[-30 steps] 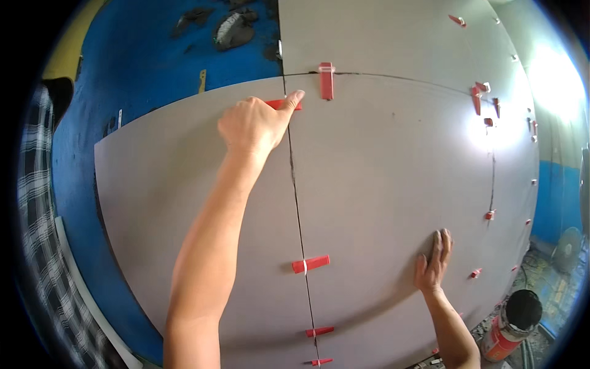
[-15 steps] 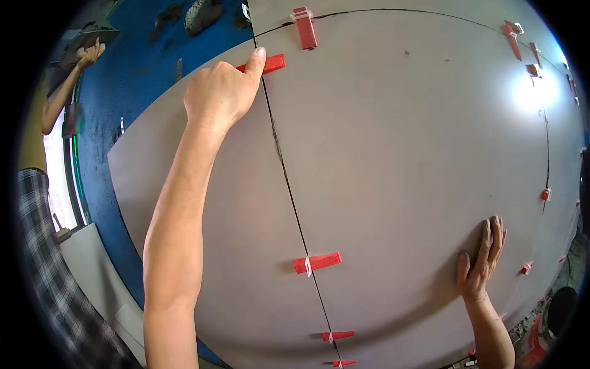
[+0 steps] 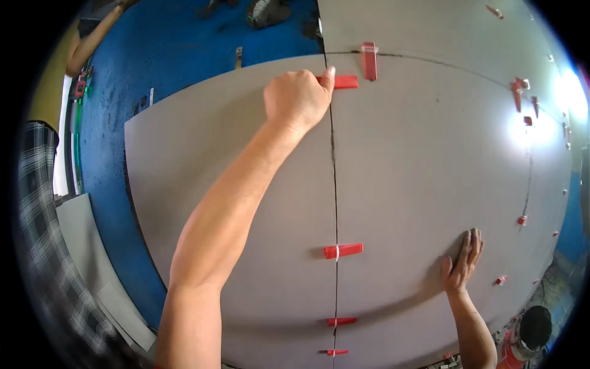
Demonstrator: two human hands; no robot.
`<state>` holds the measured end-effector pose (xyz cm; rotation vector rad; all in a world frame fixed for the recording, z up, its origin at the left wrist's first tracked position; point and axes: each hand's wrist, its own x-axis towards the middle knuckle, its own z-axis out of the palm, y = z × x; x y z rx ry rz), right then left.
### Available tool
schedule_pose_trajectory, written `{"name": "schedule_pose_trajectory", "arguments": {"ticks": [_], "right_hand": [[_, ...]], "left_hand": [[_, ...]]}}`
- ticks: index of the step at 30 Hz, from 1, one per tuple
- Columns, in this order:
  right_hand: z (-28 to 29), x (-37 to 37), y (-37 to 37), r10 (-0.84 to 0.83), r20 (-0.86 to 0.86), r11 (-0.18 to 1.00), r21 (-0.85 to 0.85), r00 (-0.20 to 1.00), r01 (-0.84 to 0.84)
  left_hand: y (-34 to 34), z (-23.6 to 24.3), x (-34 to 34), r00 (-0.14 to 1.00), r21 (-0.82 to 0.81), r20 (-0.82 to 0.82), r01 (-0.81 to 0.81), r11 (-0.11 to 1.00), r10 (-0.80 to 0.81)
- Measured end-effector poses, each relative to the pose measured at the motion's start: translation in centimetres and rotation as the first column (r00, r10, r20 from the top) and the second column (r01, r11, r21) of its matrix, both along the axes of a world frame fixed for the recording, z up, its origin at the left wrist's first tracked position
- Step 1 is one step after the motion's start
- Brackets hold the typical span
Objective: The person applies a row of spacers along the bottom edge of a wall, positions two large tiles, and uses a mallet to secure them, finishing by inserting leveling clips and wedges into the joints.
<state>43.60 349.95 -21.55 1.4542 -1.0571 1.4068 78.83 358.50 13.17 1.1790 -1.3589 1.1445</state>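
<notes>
Two large grey wall tiles, a left one and a right one, meet at a dark vertical joint. My left hand is closed around the left end of a red tile-leveling wedge near the top of that joint, thumb pointing up. Its fingers, and any clip there, are hidden behind the fist. Lower on the joint, another red wedge sits through a white clip, with smaller-looking wedges below. My right hand lies flat against the right tile, fingers extended, holding nothing.
An upright red wedge crosses the upper horizontal joint. Several more clips follow the right-hand joints, near bright glare. Blue wall with dark mortar borders the left tile. Another person's arm is upper left; a red bucket stands lower right.
The view has shifted, so the tiles and joint sit differently in it. My left fist stays on the wedge, my right palm on the tile. The other person's hand has risen toward the upper edge.
</notes>
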Motion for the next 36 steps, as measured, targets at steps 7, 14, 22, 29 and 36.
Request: {"name": "schedule_pose_trajectory", "arguments": {"ticks": [7,14,22,29,36], "right_hand": [[-1.1,3.1,3.1,-0.005,0.102,0.96,0.278,0.995,-0.024],[-5.1,5.8,7.2,-0.023,0.219,0.785,0.608,0.975,-0.118],[-5.6,5.4,8.5,-0.085,0.266,0.762,0.639,0.96,-0.109],[-7.9,1.5,10.0,-0.024,0.404,0.592,0.743,0.914,-0.312],[-27.5,-6.4,22.7,-0.148,0.663,0.528,0.681,0.734,-0.508]], "left_hand": [[2.5,-4.3,5.4,0.955,0.251,-0.026,0.293,0.923,-0.296],[-0.9,-9.7,4.8,0.998,0.035,-0.066,0.022,0.999,-0.02],[-0.4,-7.2,0.6,0.962,0.001,-0.242,0.132,0.991,-0.128],[-1.4,-8.5,5.1,0.931,-0.07,-0.05,0.357,0.931,-0.361],[-0.6,-21.1,9.5,0.96,-0.108,0.204,0.214,0.971,-0.189]]}}
